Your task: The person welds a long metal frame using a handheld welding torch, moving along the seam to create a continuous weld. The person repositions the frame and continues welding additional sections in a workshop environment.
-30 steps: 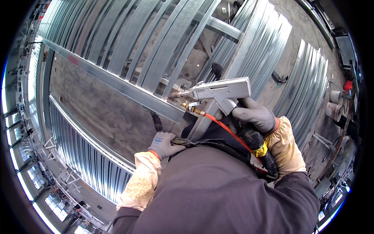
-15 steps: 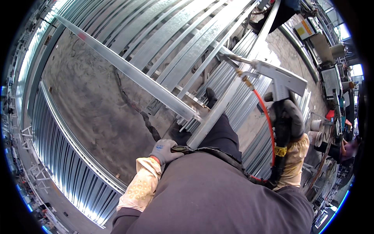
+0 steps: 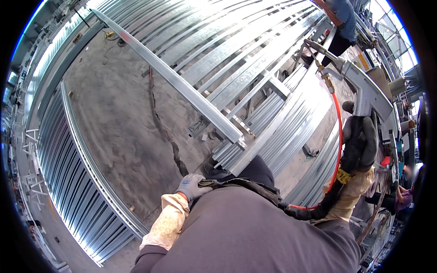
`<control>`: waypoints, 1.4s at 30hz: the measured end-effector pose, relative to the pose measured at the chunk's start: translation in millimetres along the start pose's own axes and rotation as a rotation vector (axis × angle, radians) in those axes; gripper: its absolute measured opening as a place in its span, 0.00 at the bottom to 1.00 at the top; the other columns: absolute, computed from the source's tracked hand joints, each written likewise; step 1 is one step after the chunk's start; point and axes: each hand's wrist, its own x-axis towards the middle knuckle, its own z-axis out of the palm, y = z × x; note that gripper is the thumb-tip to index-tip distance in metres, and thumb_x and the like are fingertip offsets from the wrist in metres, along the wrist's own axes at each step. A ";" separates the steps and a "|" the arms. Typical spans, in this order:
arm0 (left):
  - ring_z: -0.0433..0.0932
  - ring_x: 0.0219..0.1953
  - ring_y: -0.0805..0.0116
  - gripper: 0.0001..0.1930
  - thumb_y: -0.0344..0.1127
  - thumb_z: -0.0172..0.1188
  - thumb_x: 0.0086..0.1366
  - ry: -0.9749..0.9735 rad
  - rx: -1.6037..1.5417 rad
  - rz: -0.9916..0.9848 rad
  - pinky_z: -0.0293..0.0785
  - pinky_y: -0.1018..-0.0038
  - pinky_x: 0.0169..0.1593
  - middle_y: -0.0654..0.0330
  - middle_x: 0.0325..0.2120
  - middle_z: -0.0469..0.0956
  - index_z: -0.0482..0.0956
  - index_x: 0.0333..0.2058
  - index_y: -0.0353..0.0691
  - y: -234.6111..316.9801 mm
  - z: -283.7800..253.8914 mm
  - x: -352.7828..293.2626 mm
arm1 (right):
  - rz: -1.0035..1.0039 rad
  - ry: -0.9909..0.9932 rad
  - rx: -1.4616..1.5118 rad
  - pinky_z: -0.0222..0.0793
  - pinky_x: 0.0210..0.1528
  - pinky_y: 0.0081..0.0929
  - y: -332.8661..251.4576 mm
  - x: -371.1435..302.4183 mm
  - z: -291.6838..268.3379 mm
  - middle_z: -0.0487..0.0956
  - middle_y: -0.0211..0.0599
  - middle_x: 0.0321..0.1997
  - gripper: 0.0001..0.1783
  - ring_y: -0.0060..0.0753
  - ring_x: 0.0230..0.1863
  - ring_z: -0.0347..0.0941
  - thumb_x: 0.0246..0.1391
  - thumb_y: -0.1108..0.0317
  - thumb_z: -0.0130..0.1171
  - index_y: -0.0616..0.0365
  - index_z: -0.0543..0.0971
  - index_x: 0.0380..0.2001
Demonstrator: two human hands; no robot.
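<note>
My right hand [image 3: 366,143], in a dark glove, is closed around the handle of a grey pistol-shaped welding gun [image 3: 369,88]. The gun is raised at the right, its thin nozzle pointing up and left, away from the metal. A red hose [image 3: 340,132] runs from brass fittings on the gun down beside a black-sleeved cable [image 3: 246,183]. That cable crosses in front of my waist. At its left end my left hand [image 3: 191,185], in a grey glove, is closed on it. Just ahead lies the near end of a galvanized steel bar [image 3: 259,148].
A long steel crossbar [image 3: 182,84] borders a large frame of parallel slats ahead. More steel profiles [image 3: 75,182] are stacked at the left. Black cable [image 3: 175,154] trails over the concrete floor [image 3: 114,123]. Another person [image 3: 343,22] stands at the far right end of the frame.
My right hand has moved the welding gun farther right, away from the bar. My view has shifted, and more of the other person shows at the upper right. My left hand keeps its hold.
</note>
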 end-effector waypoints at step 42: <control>0.80 0.38 0.64 0.27 0.33 0.64 0.56 -0.048 -1.059 0.096 0.78 0.71 0.42 0.53 0.39 0.78 0.67 0.53 0.31 24.9 -362.4 -13.6 | 0.097 0.020 0.154 0.73 0.43 0.36 76.1 79.1 478.2 0.76 0.51 0.39 0.38 0.43 0.39 0.77 0.55 0.64 0.57 0.57 0.54 0.65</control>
